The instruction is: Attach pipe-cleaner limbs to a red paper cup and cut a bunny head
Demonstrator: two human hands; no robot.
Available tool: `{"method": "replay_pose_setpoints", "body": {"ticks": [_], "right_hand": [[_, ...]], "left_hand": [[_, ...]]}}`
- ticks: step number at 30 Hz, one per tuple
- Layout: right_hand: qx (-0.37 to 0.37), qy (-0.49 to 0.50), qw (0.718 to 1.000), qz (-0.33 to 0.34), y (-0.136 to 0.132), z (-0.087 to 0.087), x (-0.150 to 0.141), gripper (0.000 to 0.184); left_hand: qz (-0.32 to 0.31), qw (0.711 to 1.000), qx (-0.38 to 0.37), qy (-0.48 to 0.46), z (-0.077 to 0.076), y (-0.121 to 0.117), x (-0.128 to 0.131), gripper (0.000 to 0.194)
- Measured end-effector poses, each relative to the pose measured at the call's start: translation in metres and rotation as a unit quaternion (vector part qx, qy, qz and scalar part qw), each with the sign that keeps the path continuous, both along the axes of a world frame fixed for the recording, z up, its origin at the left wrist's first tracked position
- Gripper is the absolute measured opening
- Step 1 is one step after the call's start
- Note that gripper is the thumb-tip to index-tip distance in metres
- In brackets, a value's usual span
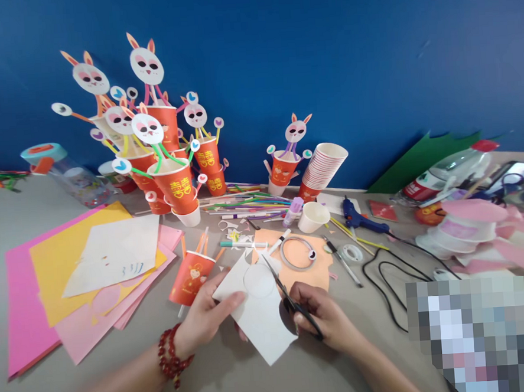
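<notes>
My left hand [207,320] pinches the left edge of a white paper sheet [261,320] that has a pencilled circle on it. A red bead bracelet [170,355] sits on that wrist. My right hand [327,319] grips black scissors [290,301], whose blades point up and left and bite into the sheet beside the circle. Both hands hover low over the grey table [237,375], just in front of an orange paper cup [191,278] with sticks in it.
Pink and yellow paper sheets [58,285] lie at the left. Rabbit figures on orange cups [172,178] stand at the back, with a cup stack [322,168], loose straws, a white cup, an orange sheet, a tape roll [351,252], a blue glue gun [356,217] with black cable, and pink clutter at the right.
</notes>
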State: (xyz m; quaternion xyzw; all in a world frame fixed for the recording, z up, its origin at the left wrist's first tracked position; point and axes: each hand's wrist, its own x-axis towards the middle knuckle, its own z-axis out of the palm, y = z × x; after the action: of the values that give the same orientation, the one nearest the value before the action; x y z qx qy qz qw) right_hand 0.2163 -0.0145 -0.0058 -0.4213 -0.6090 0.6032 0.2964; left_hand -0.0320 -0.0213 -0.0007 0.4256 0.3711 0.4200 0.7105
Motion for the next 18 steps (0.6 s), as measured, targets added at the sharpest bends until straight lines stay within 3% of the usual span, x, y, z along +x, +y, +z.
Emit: {"method": "replay_pose_setpoints", "body": {"ticks": [18], "right_hand": [[0.021, -0.006, 1.000, 0.006, 0.0013, -0.0011, 0.0058, 0.054]], "left_hand": [[-0.007, 1.000, -0.005, 0.005, 0.0064, 0.0018, -0.0025, 0.030]]}}
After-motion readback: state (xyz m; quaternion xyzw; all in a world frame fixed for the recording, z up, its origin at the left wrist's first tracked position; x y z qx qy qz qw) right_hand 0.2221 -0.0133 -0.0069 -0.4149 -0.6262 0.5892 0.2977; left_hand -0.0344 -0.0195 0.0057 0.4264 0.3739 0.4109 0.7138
